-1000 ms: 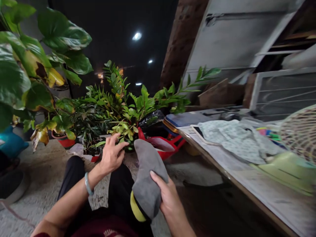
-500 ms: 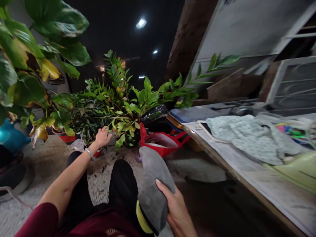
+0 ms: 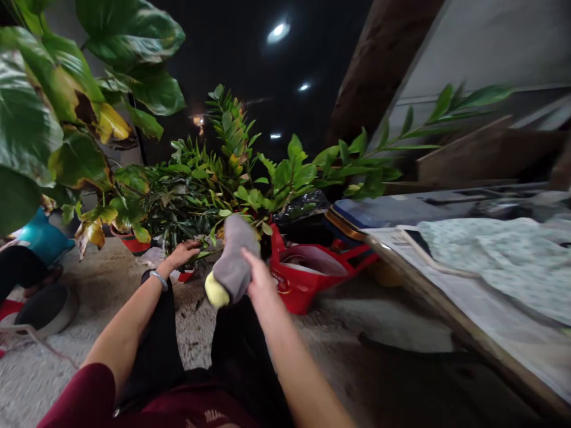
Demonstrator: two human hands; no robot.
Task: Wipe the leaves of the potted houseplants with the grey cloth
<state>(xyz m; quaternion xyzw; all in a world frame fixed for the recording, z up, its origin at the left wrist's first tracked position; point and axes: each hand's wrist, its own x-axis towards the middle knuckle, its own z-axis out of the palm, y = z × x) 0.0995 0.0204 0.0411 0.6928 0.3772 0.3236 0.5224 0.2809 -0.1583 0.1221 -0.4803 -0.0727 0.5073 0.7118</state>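
In my right hand [image 3: 256,276] is a soft grey cloth-like thing with a yellow end [image 3: 238,255], gripped at its side and slightly blurred. I cannot tell its exact kind. It is in front of the lower leaves of a leafy green potted plant [image 3: 292,169]. My left hand [image 3: 182,254], with a bracelet at the wrist, reaches forward with its fingers stretched out, by the low stems of the bushy plant [image 3: 182,205]. Whether its fingertips touch a leaf is unclear. A red bag [image 3: 297,288] stands open just right of my right hand.
To the right, a table [image 3: 450,279] bears a pale patterned cloth [image 3: 486,261]. Large yellowing leaves [image 3: 80,154] hang at the upper left. Beyond them, a teal object [image 3: 47,238] and a round basin [image 3: 66,306] are at the left edge.
My right hand has carried the grey thing forward and left, from beside my knee towards the plants. My left hand stays low by the stems. The view has shifted left.
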